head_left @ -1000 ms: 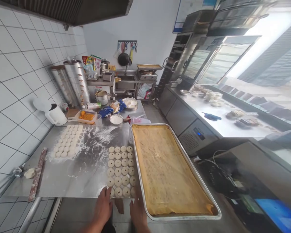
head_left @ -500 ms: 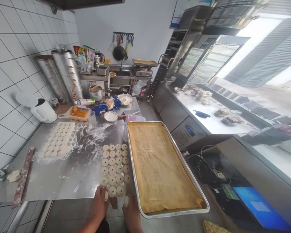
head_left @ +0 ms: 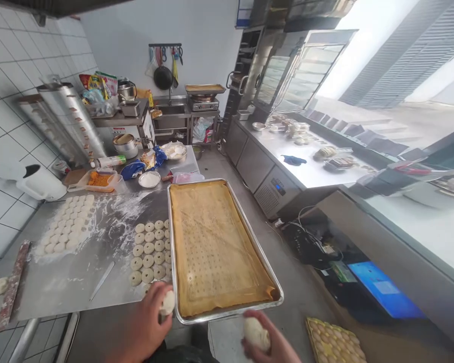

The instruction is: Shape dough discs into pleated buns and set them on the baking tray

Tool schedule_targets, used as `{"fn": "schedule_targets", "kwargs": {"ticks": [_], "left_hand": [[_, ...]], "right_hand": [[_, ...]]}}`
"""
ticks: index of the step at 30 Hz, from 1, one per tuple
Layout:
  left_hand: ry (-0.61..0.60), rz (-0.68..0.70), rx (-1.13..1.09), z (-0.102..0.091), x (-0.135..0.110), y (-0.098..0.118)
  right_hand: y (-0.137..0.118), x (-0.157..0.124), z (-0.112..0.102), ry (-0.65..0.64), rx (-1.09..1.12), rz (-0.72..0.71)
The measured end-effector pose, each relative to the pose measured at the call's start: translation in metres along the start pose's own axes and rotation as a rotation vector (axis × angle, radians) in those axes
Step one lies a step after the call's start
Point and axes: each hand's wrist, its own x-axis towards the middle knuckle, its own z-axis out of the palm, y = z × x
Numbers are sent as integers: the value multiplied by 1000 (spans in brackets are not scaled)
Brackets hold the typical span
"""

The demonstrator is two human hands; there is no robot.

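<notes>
In my left hand (head_left: pixel 147 317) a round, pale piece of dough (head_left: pixel 168 303) is gripped, just off the near left corner of a lined baking tray (head_left: pixel 219 247). Below the tray's near right corner, my right hand (head_left: pixel 274 343) has its fingers closed around another pale piece of dough (head_left: pixel 256 334). Rows of round dough pieces (head_left: pixel 148 260) with a small hole in the top lie left of the tray, whose edge covers part of them. Brownish paper or cloth lines the tray, and no dough lies on it.
Plain dough pieces (head_left: pixel 70 219) sit in rows on the floured steel table (head_left: pixel 68 287). A knife (head_left: pixel 102 281) lies near its front edge, and a rolling stick (head_left: pixel 13 287) at far left. Farther back stand an orange filling tub (head_left: pixel 102 179) and a flour bowl (head_left: pixel 149 179). Eggs (head_left: pixel 335 343) are at lower right.
Both hands have come up from the table's front edge with the dough, the right one moving right past the tray's end. The view has swung right, and the tray now covers some dough rows.
</notes>
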Motion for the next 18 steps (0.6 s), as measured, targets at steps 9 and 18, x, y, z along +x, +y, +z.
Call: {"fn": "schedule_targets", "kwargs": {"ticks": [9, 18], "left_hand": [[-242, 244, 261, 39, 70, 51], [-294, 272, 260, 35, 70, 37]], "right_hand": [[-24, 113, -85, 89, -779, -112], [-9, 116, -87, 20, -1002, -76]]}}
